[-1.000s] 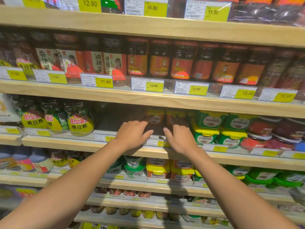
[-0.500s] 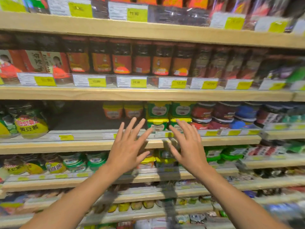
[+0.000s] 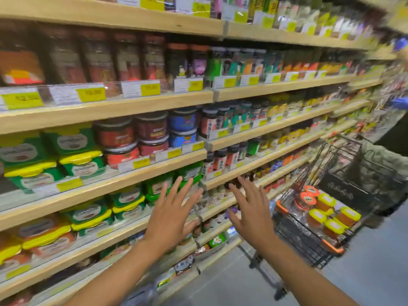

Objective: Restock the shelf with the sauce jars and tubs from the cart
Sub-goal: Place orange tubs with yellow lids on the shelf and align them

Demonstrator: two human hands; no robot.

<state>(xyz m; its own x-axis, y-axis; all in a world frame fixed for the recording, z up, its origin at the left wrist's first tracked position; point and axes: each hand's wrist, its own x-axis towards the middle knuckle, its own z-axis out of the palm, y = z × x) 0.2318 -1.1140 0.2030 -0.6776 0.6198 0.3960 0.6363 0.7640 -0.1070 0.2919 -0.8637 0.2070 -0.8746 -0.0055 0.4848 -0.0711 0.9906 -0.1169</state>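
Observation:
A black wire cart (image 3: pixel 309 241) stands on the aisle floor at the right. In it lie several tubs with yellow lids (image 3: pixel 334 226) and jars with orange lids (image 3: pixel 308 198). My left hand (image 3: pixel 173 215) and my right hand (image 3: pixel 251 213) hover in front of the wooden shelves (image 3: pixel 154 166), fingers spread, holding nothing. Both hands are apart from the shelf goods and left of the cart. Green tubs with yellow lids (image 3: pixel 81 164) and round red jars (image 3: pixel 120 138) fill the shelf at the left.
Rows of sauce bottles and price tags run along the shelves to the far right. A person in dark clothes with a blue glove (image 3: pixel 399 102) stands behind the cart at the right edge. Grey floor (image 3: pixel 375 272) lies below the cart.
The view has swung right, bringing the cart into sight. Both hands have pulled back from the shelf edge, opened wide and moved toward the right with the turn.

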